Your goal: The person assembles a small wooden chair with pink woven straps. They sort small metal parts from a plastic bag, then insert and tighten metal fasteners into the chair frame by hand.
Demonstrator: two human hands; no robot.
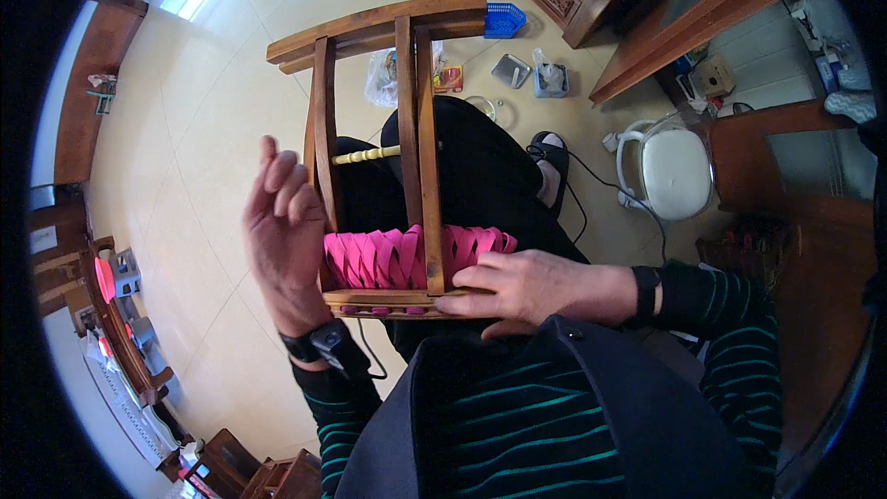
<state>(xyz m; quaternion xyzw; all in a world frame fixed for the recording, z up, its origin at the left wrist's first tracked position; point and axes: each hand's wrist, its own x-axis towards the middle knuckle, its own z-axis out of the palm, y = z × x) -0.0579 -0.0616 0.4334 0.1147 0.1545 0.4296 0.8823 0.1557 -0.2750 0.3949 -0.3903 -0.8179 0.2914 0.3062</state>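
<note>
A wooden folding stool frame (430, 139) rests across my lap, its legs pointing away from me. Bright pink flat strap (374, 259) is wound and crossed in overlapping rows near its close rail (388, 298). Small pink bits of strap show along that rail. My right hand (508, 286) holds the rail's right part, fingers over the top and thumb on the near side. My left hand (286, 208) is raised beside the frame's left leg, fingers loosely curled, with nothing visible in them. A pale yellow turned rod (367, 155) spans between the legs.
On the tiled floor ahead lie a blue basket (504, 20), a plastic bag (381, 79), a metal tray (511, 70) and a blue tub (551, 79). A white-seated stool (677, 174) stands at the right, with a black cable (614, 187) nearby. Wooden furniture lines both sides.
</note>
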